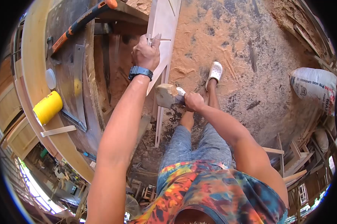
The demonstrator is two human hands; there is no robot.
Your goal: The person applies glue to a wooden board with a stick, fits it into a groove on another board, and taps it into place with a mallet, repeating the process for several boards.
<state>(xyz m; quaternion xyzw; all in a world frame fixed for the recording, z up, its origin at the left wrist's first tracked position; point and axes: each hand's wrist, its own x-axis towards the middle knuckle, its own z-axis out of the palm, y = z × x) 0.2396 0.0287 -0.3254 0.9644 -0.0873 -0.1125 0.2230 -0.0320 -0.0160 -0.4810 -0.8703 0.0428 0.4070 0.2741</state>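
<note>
My left hand, with a dark watch on its wrist, rests on a long pale wooden board. Its fingers are curled around a thin metal piece that stands up from the board; its lower end is hidden. Crosswise grooves mark the board's face. My right hand is wrapped around the handle of a mallet with a worn, blocky head. That head is beside the board's near end, nearer to me than my left hand.
At left, a workbench carries an orange-and-black handled tool, a metal straightedge, a yellow container, a white lid and a wooden stick. Sawdust covers the floor. A filled sack lies at right.
</note>
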